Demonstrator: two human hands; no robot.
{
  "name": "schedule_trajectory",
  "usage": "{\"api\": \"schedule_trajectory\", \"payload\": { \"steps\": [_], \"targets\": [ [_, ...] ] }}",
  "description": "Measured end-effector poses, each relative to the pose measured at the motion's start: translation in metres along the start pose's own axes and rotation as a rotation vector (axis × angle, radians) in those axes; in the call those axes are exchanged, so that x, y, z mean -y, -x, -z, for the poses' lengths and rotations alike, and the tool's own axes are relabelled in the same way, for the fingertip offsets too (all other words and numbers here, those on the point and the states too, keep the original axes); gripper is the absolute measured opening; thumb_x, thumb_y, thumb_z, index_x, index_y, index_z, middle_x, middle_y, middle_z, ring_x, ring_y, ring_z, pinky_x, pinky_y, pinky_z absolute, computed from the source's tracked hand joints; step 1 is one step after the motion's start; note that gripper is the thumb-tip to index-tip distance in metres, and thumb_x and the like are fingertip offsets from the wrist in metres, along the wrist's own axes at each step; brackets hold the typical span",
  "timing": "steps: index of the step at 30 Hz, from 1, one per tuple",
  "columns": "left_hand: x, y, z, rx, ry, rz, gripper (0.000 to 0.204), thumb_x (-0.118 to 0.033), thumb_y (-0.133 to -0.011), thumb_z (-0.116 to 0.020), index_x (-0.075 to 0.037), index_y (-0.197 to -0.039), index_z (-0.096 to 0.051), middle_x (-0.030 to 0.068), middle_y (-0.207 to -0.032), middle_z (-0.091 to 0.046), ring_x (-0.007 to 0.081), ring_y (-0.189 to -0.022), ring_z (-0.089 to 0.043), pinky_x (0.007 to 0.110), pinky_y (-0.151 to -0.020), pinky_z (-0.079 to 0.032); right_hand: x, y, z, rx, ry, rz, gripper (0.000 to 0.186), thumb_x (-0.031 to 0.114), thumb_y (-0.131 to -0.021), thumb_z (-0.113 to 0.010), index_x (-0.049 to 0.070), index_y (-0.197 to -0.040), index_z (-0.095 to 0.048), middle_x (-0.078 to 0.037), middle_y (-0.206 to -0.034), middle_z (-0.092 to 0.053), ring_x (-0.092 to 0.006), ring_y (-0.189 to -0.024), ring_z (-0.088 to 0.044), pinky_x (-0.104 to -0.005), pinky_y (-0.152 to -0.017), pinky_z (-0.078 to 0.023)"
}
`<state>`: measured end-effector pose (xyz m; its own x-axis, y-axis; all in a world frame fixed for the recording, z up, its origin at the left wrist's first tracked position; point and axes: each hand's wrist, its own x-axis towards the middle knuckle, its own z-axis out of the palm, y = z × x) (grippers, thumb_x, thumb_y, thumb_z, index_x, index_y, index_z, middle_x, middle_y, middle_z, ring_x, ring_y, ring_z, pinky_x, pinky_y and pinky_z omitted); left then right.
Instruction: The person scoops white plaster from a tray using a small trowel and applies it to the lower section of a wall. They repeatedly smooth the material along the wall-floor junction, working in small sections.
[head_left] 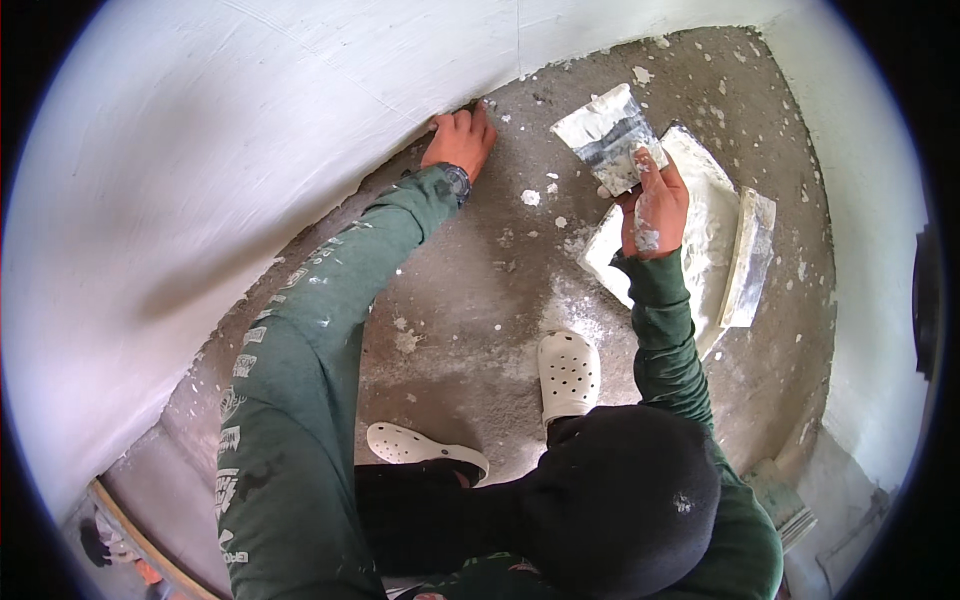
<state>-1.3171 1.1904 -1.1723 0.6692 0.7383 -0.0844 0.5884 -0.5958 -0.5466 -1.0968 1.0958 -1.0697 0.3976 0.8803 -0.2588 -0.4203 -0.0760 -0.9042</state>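
Note:
My right hand [658,212], smeared with white, grips a broad putty knife [610,135] whose flat blade is coated with white putty and points up and to the left. Below it, partly covered by that hand and sleeve, a white putty-covered slab or sack [708,215] lies on the floor. A second wide putty blade [750,258] rests along its right side. My left hand [462,142] reaches down to the foot of the white wall, its fingers bent in at the floor edge. Whatever is between those fingertips is too small or hidden to make out.
White walls [270,110] rise at left and right of the bare concrete floor [470,300], spotted with dried putty. My white clogs [570,375] stand near the middle, below my bent knee [630,500]. A stack of flat pieces [780,505] sits at lower right.

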Motion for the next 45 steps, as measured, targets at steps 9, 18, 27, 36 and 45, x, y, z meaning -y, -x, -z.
{"api": "schedule_trajectory", "payload": {
  "steps": [9,18,27,36,45],
  "targets": [
    [-0.021,-0.034,0.002,-0.034,-0.05,-0.005,0.035,-0.023,-0.084,-0.048,-0.006,-0.114,-0.054,0.0173,-0.128,-0.05,0.0231,-0.095,-0.05,0.04,-0.075,-0.037,0.018,-0.021,0.017,0.002,-0.023,-0.018,0.019,0.011,-0.093,-0.047,-0.001,-0.106,-0.056,-0.011,-0.091,-0.064,-0.0216,-0.074,-0.065,-0.0367,-0.056,-0.057],
    [-0.003,0.016,0.028,-0.204,0.109,-0.04,0.038,-0.018,-0.085,-0.046,-0.001,-0.118,-0.052,0.0175,-0.118,-0.058,0.0249,-0.098,-0.051,0.043,-0.076,-0.039,0.001,-0.046,0.018,0.053,0.035,-0.032,0.021,0.013,-0.094,-0.049,-0.002,-0.108,-0.056,-0.01,-0.091,-0.064,-0.0197,-0.076,-0.065,-0.0342,-0.058,-0.057],
    [0.047,0.176,0.16,0.455,0.923,-0.022,0.037,-0.015,-0.081,-0.061,-0.004,-0.115,-0.051,0.0152,-0.085,-0.061,0.0338,-0.082,-0.059,0.044,-0.072,-0.047,-0.109,-0.073,-0.004,0.084,0.188,-0.17,0.019,0.012,-0.09,-0.055,-0.002,-0.102,-0.058,-0.006,-0.08,-0.062,-0.0159,-0.063,-0.06,-0.0339,-0.056,-0.057],
    [0.09,0.357,0.15,0.736,1.061,0.25,0.044,-0.026,-0.082,-0.066,-0.004,-0.118,-0.052,0.0184,-0.091,-0.065,0.0328,-0.081,-0.063,0.04,-0.07,-0.049,-0.124,-0.038,-0.047,-0.114,0.653,0.132,0.031,0.021,-0.081,-0.063,-0.009,-0.078,-0.059,-0.017,-0.064,-0.058,-0.0259,-0.059,-0.056,-0.043,-0.057,-0.043],
    [0.085,0.417,0.112,0.741,1.324,0.252,0.038,-0.029,-0.084,-0.062,0.0,-0.108,-0.056,0.0203,-0.089,-0.065,0.0349,-0.08,-0.063,0.04,-0.071,-0.05,-0.133,-0.066,-0.065,-0.06,0.584,0.151,0.032,0.02,-0.081,-0.063,-0.01,-0.073,-0.06,-0.017,-0.065,-0.061,-0.0217,-0.057,-0.059,-0.0381,-0.051,-0.044]
  ]
}}
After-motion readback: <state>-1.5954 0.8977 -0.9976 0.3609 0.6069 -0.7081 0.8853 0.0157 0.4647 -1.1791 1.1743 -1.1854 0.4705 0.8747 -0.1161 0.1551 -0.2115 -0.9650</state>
